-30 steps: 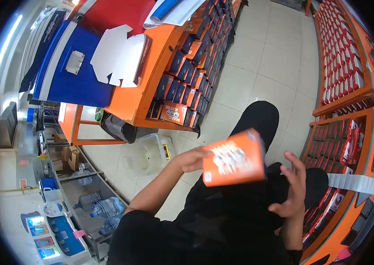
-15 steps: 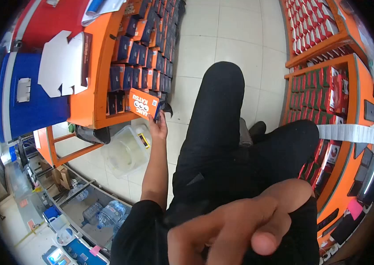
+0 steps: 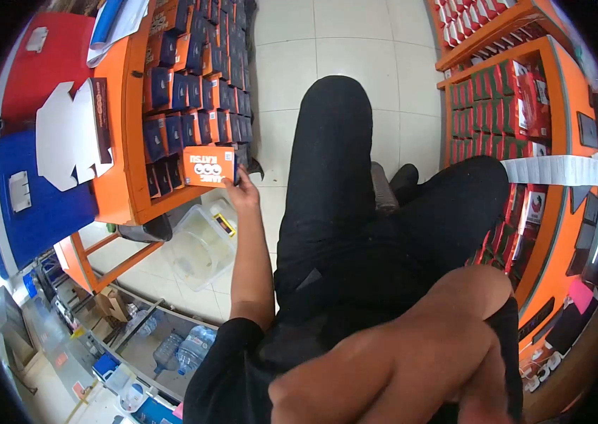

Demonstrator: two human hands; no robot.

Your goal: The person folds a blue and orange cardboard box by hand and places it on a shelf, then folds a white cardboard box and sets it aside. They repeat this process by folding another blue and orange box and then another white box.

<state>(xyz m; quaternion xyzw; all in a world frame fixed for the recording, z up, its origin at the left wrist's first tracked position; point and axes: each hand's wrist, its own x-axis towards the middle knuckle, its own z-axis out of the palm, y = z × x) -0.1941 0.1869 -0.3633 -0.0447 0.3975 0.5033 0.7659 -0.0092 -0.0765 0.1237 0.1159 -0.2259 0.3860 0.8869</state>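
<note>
My left hand [image 3: 244, 189] grips the lower right edge of an orange carton [image 3: 203, 167] with white printing that reads "KATSU". This carton is held up in front of the rows of navy-and-orange boxes [image 3: 196, 95] on the left shelf. Very close to the camera, my right hand [image 3: 391, 353] looms large and blurred over my lap. Its fingers bend downward and partly leave the frame at the bottom, so whether it holds anything is hidden.
An orange shelf unit [image 3: 129, 201] stands left, with an unfolded white carton [image 3: 69, 141] on top. Below is a clear plastic tub [image 3: 203, 265]. On the right, a rack [image 3: 560, 106] holds red-and-green boxes [image 3: 486, 113]. Water bottles [image 3: 193, 346] lie lower left.
My left hand has turned the orange carton more level and brought it closer to the shelf's boxes. The view has shifted right. My right hand has dropped lower, with its fingertips further out of sight.
</note>
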